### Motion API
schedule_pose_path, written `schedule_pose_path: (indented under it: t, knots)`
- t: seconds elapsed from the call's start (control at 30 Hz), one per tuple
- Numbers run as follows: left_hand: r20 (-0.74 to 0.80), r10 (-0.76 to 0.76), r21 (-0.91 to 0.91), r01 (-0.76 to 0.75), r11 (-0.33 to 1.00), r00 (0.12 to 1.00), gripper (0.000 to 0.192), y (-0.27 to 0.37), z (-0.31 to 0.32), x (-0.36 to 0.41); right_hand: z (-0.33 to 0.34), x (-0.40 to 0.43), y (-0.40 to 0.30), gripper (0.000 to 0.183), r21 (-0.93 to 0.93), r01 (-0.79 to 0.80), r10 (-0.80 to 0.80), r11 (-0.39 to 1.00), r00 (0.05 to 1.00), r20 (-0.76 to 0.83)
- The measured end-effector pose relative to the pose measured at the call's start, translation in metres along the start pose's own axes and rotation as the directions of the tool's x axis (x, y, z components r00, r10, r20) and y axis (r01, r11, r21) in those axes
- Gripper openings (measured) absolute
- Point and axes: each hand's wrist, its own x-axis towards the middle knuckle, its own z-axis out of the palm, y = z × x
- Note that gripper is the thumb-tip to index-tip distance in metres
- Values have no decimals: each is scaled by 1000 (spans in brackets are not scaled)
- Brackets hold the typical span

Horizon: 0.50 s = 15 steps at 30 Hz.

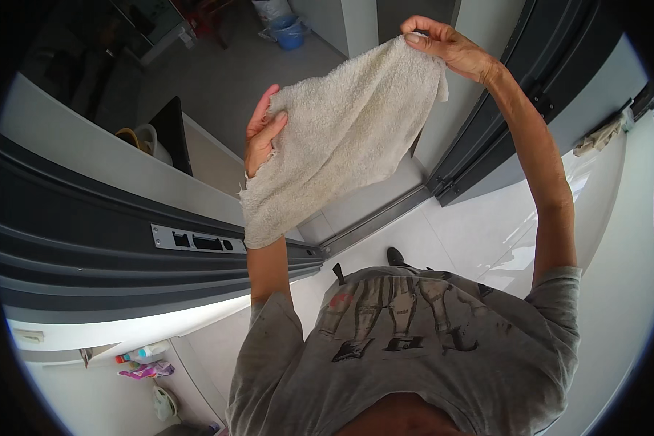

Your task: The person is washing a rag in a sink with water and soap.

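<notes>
A pale, worn terry cloth [343,131] is stretched out in the air between my two hands. My left hand [262,133] grips its frayed left edge, with the thumb lying over the front and the other fingers partly hidden behind. At the upper right corner, my right hand [447,46] pinches the cloth between thumb and fingers. The lower part of the cloth hangs loose in front of my left forearm.
I stand at a doorway with a metal threshold [379,218]. On the left is a dark door frame [114,201] with a strike plate [199,238]; a dark door edge [485,125] is on the right. A blue bucket [288,34] stands beyond. Bottles [144,351] lie at lower left.
</notes>
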Motion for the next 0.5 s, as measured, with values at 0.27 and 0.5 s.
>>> schedule_pose_path:
  t: [0.27,0.5]
  knots:
    - [-66,501,683,-327,653,863,33,51,31,60,-67,54,-3,22,192,158,-191,969,967,166]
    - [144,421,867,-319,382,895,33,86,55,91,-99,78,-28,22,-87,167,-161,982,984,73]
